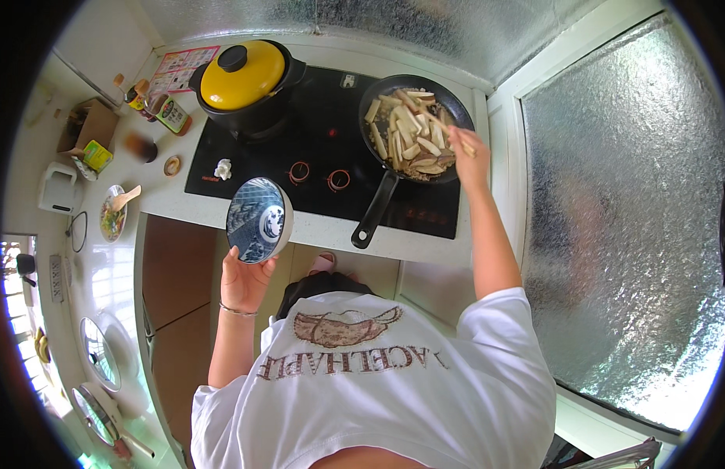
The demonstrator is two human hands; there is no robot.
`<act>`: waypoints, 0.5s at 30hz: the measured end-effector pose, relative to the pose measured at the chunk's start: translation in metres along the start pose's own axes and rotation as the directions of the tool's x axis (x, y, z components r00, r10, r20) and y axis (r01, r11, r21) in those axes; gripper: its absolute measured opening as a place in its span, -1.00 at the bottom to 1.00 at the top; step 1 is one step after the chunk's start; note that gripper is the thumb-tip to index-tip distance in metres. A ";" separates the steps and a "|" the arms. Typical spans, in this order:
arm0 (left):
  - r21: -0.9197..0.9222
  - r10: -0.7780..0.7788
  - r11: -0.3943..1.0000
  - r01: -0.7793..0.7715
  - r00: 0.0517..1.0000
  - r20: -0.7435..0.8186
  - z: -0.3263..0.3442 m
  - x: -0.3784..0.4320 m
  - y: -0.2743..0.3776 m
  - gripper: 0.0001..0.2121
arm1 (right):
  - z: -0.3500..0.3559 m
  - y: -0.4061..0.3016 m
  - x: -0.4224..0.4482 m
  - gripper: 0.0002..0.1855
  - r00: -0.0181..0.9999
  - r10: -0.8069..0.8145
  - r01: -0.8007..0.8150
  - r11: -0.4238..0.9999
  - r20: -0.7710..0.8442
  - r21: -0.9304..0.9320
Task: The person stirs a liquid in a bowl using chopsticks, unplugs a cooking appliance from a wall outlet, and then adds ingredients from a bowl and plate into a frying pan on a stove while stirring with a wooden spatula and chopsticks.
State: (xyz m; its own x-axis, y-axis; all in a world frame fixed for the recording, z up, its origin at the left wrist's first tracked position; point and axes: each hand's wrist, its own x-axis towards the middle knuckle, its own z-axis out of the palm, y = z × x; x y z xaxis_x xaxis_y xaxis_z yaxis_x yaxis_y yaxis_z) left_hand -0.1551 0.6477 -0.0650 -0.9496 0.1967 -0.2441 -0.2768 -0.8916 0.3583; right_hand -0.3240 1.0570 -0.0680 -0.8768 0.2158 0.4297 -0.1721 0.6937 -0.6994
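My left hand (245,278) holds a blue-and-white patterned bowl (256,220) by its rim and side, tilted, just in front of the cooktop (315,117); no food shows inside it. In my right hand (471,155) is a pair of wooden chopsticks (439,122), whose tips reach into a black frying pan (380,88). Pale strips that look like eggplant (406,126) lie in the pan over small browned bits. The pan's handle (377,208) points toward me over the cooktop's front edge.
A black pot with a yellow lid (242,74) stands at the cooktop's back left. Bottles (172,114), a dark blurred jar (141,146) and a plate of chopped food (113,223) with a wooden spatula (126,198) are on the left counter. Textured glass (620,193) borders the right side.
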 end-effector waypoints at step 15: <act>0.031 0.026 0.999 -0.024 0.998 -0.055 -0.007 0.010 0.011 -0.64 | -0.014 -0.031 -0.005 -0.85 0.981 0.149 -0.169 0.972 0.127 0.164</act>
State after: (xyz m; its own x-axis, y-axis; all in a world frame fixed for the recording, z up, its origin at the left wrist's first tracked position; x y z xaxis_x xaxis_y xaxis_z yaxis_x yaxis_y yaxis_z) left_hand -0.1667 0.6374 -0.0698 -0.9470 0.1507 -0.2835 -0.2580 -0.8830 0.3922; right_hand -0.3081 1.0441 -0.0402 -0.9425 0.2274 0.2449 -0.0931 0.5252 -0.8459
